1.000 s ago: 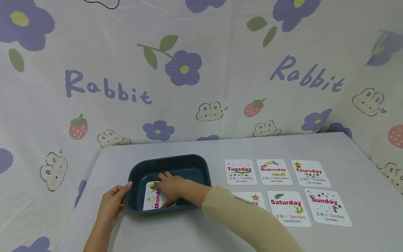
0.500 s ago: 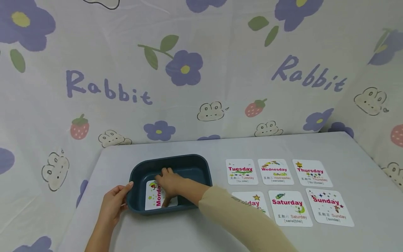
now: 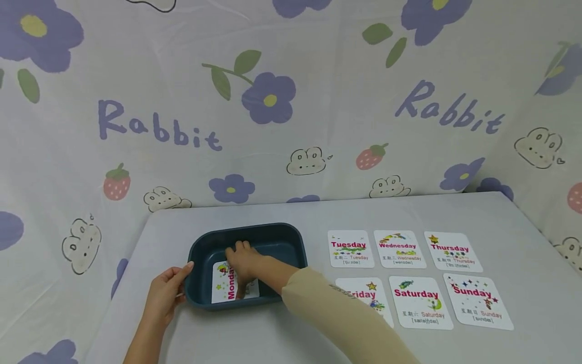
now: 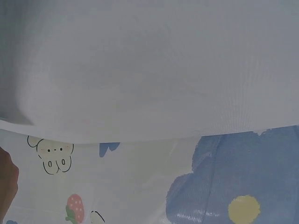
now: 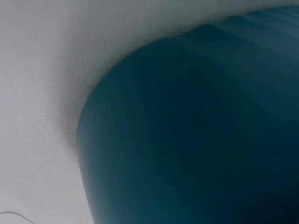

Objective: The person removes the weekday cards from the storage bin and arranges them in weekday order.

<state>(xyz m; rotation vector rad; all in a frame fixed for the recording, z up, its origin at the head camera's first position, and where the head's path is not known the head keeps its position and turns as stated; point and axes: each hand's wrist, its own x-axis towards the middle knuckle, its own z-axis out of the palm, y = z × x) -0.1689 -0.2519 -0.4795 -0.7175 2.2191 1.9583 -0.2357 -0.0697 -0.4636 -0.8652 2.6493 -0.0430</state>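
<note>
My left hand (image 3: pixel 164 290) pinches the left rim of a dark blue plastic bin (image 3: pixel 291 237), thumb over the edge. Inside the bin, a white card printed Monday (image 3: pixel 223 290) lies turned sideways on the floor at the near left. Reaching in from the right, my right hand (image 3: pixel 245 263) spans this card, with the thumb near its front edge and bent fingers toward its far side; the fingertips are hidden. Only a bit of hand (image 4: pixel 7 182) enters the left wrist view. The right wrist view is filled by the bin wall (image 5: pixel 187 130).
To the bin's right, two rows of weekday cards lie face up: Tuesday (image 3: pixel 351 248), Wednesday (image 3: pixel 400 249), Thursday (image 3: pixel 453 252), then Friday (image 3: pixel 364 290), Saturday (image 3: pixel 420 303) and Sunday (image 3: pixel 478 302). My right sleeve (image 3: pixel 336 313) partly covers Friday. A patterned cloth (image 3: pixel 318 101) hangs behind the white table (image 3: pixel 454 215).
My right hand's fingers have drawn in and bent more over the Monday card, whose right part now shows beside the thumb. My left hand stays on the bin's rim.
</note>
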